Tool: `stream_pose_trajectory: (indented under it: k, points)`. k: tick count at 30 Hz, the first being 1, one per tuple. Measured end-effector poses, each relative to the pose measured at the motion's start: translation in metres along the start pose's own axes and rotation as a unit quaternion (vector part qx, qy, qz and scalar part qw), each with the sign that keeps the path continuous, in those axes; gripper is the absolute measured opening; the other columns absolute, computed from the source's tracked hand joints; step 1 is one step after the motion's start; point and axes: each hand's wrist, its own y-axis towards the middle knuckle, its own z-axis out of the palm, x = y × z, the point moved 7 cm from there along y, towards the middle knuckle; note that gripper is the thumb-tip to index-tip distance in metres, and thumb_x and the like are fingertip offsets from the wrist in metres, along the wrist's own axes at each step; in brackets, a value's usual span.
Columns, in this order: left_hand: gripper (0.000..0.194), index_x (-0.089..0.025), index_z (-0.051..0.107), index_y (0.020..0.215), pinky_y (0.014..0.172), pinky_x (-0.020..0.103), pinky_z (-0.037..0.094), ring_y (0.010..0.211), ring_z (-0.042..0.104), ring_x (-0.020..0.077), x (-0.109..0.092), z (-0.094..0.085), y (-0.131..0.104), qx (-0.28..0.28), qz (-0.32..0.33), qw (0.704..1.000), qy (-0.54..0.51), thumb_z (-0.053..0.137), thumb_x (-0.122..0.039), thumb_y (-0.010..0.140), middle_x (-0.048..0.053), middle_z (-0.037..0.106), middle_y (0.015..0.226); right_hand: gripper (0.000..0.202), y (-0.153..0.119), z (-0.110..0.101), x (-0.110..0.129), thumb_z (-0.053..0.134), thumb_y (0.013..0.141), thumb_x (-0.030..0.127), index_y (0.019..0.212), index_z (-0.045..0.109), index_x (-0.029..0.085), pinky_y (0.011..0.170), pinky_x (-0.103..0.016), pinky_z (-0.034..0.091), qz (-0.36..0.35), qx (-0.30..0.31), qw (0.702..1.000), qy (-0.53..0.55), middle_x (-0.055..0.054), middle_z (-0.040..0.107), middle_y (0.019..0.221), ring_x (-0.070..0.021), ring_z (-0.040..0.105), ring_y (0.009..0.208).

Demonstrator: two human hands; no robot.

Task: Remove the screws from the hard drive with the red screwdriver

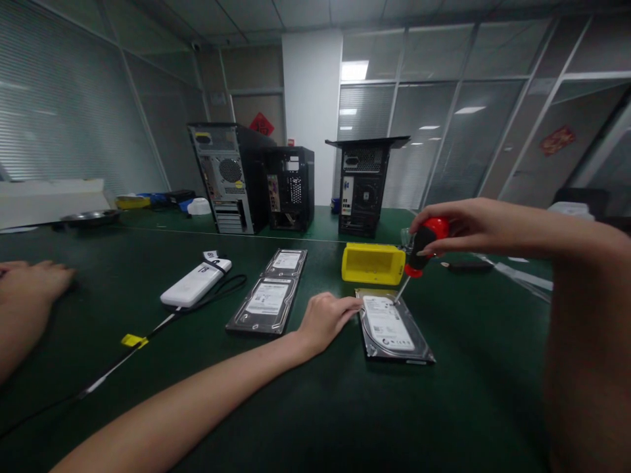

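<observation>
A hard drive (392, 325) with a white label lies on the green table (463, 394) in front of me. My left hand (325, 320) rests on its left edge, fingers touching the casing. My right hand (461, 226) grips the red and black handle of a screwdriver (421, 249), held nearly upright. Its tip touches the drive's far right corner. A yellow bin (373, 263) sits just behind the drive.
Two more hard drives (269, 303) (287, 261) lie to the left, beside a white power bank (196, 283) with a black cable. Three computer towers (367, 187) stand at the back. Another person's hand (29, 282) rests at the far left edge.
</observation>
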Motion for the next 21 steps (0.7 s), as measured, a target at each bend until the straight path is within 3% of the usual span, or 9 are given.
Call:
stream_pose_trajectory:
  k: [7, 21]
  points:
    - [0.024, -0.024, 0.061, 0.110, 0.066, 0.026, 0.042, 0.072, 0.065, 0.0125, -0.008, -0.001, -0.001, -0.029, 0.064, 0.997, 0.036, 0.047, -0.026, 0.092, -0.001, 0.073, 0.088, 0.046, 0.001, 0.002, 0.006, 0.061, 0.075, 0.050, 0.114, 0.061, 0.025, 0.056, -0.032, 0.049, -0.004, 0.000, 1.000, -0.010, -0.005, 0.070, 0.089, -0.0224, 0.064, 0.072]
    - [0.020, -0.023, 0.062, 0.105, 0.062, 0.026, 0.039, 0.057, 0.062, 0.0109, -0.017, -0.001, -0.003, -0.072, 0.127, 0.983, 0.115, 0.048, -0.022, 0.090, -0.004, 0.069, 0.065, 0.049, 0.002, 0.005, 0.021, 0.061, 0.073, 0.055, 0.110, 0.065, 0.024, 0.054, -0.031, 0.048, -0.029, 0.004, 0.999, -0.017, -0.007, 0.070, 0.087, -0.0221, 0.064, 0.070]
